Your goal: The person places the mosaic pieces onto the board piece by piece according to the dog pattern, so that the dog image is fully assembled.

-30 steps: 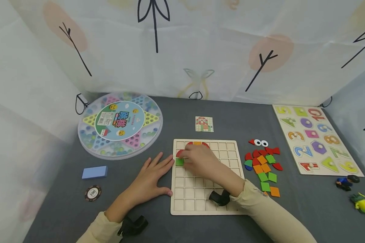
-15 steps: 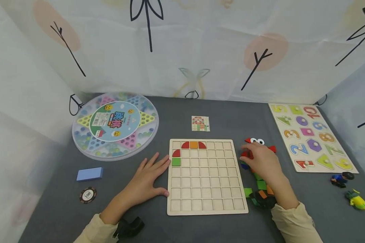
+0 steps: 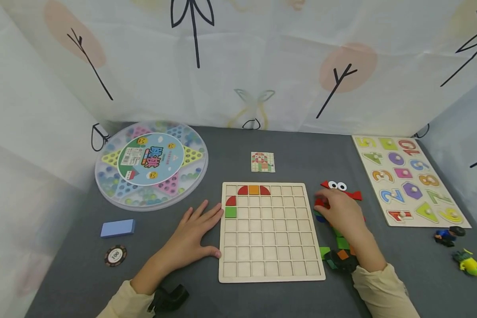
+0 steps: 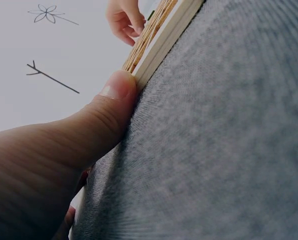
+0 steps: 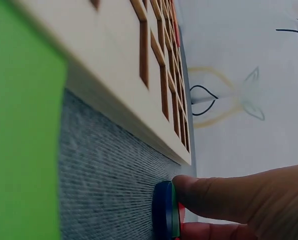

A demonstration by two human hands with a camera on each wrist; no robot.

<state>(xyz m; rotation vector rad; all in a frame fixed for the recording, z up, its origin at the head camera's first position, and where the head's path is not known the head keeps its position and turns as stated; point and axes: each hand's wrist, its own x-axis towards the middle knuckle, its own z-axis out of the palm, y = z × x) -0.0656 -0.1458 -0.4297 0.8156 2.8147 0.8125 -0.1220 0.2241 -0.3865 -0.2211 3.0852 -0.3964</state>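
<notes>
The wooden grid board (image 3: 272,234) lies flat in front of me in the head view. Set in it are an orange square (image 3: 253,190), several red quarter-circle tiles (image 3: 230,201) and a green square (image 3: 230,212). My left hand (image 3: 192,234) rests spread at the board's left edge; its thumb touches the edge in the left wrist view. To the right of the board, my right hand (image 3: 343,214) reaches over the loose tiles. Its thumb and finger pinch a red quarter-circle tile (image 5: 181,212), beside green and blue ones (image 5: 162,210). The hand hides part of the pile.
A small pattern card (image 3: 263,162) lies beyond the board. At the left are a round marble game (image 3: 151,165), a blue block (image 3: 117,228) and a poker chip (image 3: 115,255). A number puzzle (image 3: 407,181) and two toy figures (image 3: 469,263) stand right.
My right hand has left the board's upper left part and moved right to the loose tiles, uncovering the tiles set in the grid. My left hand stays at the board's edge.
</notes>
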